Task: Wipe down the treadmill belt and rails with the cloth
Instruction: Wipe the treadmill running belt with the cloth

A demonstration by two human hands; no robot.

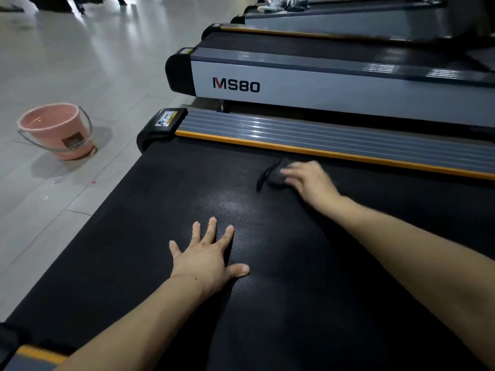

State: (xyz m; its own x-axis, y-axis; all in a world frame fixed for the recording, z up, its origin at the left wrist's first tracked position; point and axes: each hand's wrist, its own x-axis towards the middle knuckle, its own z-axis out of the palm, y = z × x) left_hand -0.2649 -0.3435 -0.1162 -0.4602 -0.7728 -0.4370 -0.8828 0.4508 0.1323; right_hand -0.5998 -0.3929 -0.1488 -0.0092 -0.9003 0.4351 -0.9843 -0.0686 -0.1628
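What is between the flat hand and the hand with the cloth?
Only bare black treadmill belt, as the head view shows. The left hand rests flat on it, and the right hand presses the dark cloth farther up, near the orange-edged rail.

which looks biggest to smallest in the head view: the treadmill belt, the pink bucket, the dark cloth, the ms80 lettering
1. treadmill belt, filling most of the frame
2. pink bucket
3. MS80 lettering
4. dark cloth, partly hidden under the right hand, so its full extent is unsure and its place against the lettering is uncertain
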